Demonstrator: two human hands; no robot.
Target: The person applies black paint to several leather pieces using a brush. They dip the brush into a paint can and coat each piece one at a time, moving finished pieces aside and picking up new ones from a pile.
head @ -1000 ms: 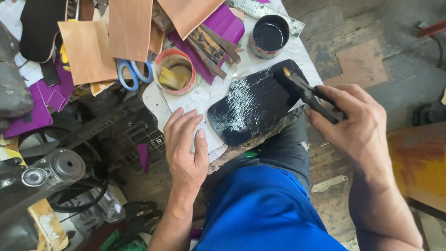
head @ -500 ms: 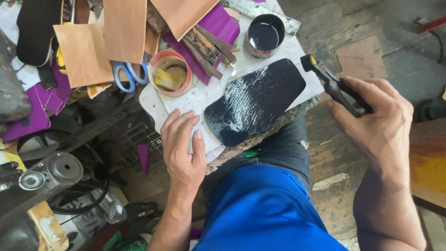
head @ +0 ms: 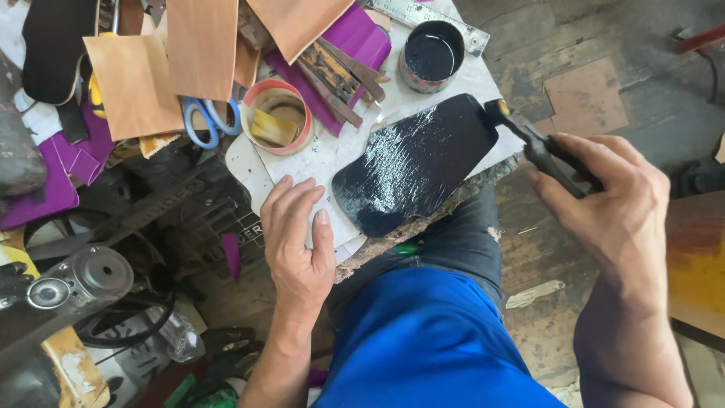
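Observation:
A black sole-shaped piece (head: 415,162) lies on white paper (head: 325,151) over a small work board, its surface wet and glossy with streaks. My right hand (head: 604,200) grips a dark-handled brush (head: 540,143), whose tip rests at the piece's upper right edge. My left hand (head: 296,230) lies flat with fingers spread on the paper, just left of the black piece. A round tin of black liquid (head: 430,54) stands behind the piece.
An orange-rimmed pot with yellowish glue (head: 278,117), blue-handled scissors (head: 205,121), tan leather sheets (head: 174,60), purple pieces (head: 355,38) and a metal ruler (head: 423,15) crowd the board's far side. A machine (head: 68,279) sits at lower left. My blue-clad lap (head: 430,340) is below.
My right hand swung the brush off the black piece to the right, then brought it back to the piece's upper right edge. The left hand stayed put.

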